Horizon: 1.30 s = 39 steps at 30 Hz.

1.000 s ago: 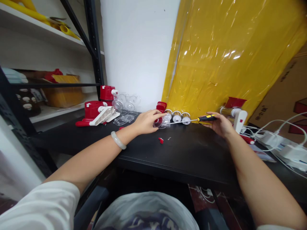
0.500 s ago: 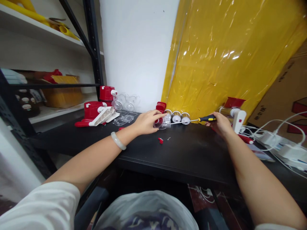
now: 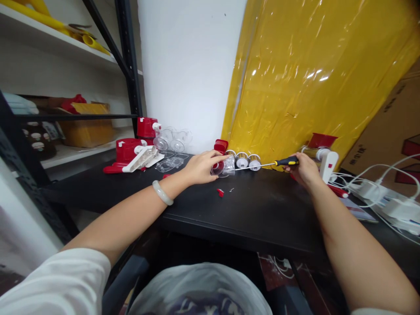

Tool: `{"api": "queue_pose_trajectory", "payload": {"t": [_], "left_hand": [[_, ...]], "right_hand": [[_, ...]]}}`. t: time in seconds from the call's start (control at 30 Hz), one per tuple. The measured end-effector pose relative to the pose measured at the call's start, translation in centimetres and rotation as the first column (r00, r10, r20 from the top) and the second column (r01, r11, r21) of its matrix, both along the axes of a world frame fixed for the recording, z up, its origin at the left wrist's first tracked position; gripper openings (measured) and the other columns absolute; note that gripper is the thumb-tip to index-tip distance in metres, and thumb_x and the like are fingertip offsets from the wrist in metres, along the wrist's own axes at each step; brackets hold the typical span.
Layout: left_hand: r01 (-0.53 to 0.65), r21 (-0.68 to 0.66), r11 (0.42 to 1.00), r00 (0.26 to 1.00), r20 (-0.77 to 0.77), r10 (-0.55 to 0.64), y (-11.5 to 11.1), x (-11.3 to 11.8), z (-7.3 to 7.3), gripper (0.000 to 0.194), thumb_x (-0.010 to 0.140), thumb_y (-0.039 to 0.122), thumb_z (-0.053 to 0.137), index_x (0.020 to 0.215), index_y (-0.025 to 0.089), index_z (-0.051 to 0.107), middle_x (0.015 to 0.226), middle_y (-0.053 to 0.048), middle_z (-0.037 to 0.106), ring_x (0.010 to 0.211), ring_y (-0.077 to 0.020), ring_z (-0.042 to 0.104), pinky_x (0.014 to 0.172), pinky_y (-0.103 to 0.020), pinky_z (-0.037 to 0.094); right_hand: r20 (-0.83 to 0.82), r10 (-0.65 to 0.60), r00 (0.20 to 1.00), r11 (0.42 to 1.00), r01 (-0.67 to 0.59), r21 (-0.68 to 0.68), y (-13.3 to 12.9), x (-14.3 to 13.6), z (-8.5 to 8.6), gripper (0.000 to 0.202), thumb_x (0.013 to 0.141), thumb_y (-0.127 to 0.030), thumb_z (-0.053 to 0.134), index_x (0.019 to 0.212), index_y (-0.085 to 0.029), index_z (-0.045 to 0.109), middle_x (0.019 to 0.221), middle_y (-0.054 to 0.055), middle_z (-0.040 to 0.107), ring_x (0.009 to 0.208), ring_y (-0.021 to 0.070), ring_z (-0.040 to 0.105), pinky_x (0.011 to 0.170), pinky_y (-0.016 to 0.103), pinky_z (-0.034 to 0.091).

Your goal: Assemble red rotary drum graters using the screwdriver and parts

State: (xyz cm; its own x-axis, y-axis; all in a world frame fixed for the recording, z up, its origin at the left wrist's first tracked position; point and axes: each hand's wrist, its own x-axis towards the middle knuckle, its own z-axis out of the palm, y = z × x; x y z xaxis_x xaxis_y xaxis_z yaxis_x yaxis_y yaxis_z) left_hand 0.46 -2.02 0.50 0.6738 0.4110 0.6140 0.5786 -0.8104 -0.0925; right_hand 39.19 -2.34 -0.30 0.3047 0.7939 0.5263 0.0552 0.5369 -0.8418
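I can see the left hand (image 3: 204, 167) with its grip clamped on a clear plastic piece (image 3: 229, 165), thumb on the near side and fingers over the top. The piece is at the back of the black desk (image 3: 249, 214), near the middle, just beside a row of shiny metal drums (image 3: 242, 160). Something red shows by the fingers, but I can't tell if it is part of the same piece. I also can't tell if the piece rests on the desk or is held a little above it.

The right hand (image 3: 306, 169) has its grip closed around the black and yellow handle of a screwdriver (image 3: 286, 162). The long thin rod points at the clear piece. The tip is too small to see, so I can't say if it touches.

The clear piece looks light and hard, and I think it could slip because it is so smooth. It might crack if someone pushed too hard. I would hold it by its thick round sides, low down, with fingers away from the tip. The screwdriver looks stiff and a bit heavier. Its fat handle seems the best place to hold, not the thin rod.

A small red bit (image 3: 220, 192) and a tiny silver bit (image 3: 231, 190) lie in front.
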Motion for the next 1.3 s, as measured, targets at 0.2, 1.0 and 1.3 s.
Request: {"api": "queue_pose_trajectory", "payload": {"t": [0.2,1.0,1.3], "left_hand": [[-0.008,0.016,1.0,1.0,-0.018,0.008,-0.2,0.0,0.0,0.075,0.074,0.03,0.067,0.142,0.033,0.036,0.132,-0.005,0.051,0.114,-0.0238,0.053,0.086,-0.034,0.048],[0.234,0.145,0.961,0.918,-0.359,-0.169,0.2,-1.7,9.5,0.064,0.08,0.002,0.054,0.132,0.04,0.048,0.136,0.001,0.053,0.132,-0.0187,0.041,0.108,-0.036,0.036],[0.169,-0.232,0.958,0.867,0.498,-0.032,2.4,-0.2,3.9,0.088,0.063,0.035,0.08,0.138,0.019,0.039,0.134,-0.015,0.049,0.116,-0.0268,0.054,0.1,-0.044,0.044]], "right_hand": [[0.016,-0.032,0.999,0.999,0.031,0.037,0.1,0.1,0.2,0.02,0.081,-0.042,0.057,0.073,-0.025,0.054,0.057,-0.001,0.055,0.047,0.0149,0.057,0.04,0.028,0.05],[-0.111,-0.347,0.931,0.938,0.347,-0.017,0.5,-0.5,0.1,0.009,0.082,-0.023,0.047,0.074,-0.021,0.05,0.053,-0.005,0.05,0.035,0.0092,0.048,0.029,0.018,0.031],[-0.033,-0.321,0.947,0.934,0.31,-0.177,1.3,-1.2,-1.6,0.005,0.085,-0.024,0.046,0.081,-0.022,0.048,0.055,-0.005,0.055,0.038,0.0096,0.052,0.037,0.019,0.04]]}}
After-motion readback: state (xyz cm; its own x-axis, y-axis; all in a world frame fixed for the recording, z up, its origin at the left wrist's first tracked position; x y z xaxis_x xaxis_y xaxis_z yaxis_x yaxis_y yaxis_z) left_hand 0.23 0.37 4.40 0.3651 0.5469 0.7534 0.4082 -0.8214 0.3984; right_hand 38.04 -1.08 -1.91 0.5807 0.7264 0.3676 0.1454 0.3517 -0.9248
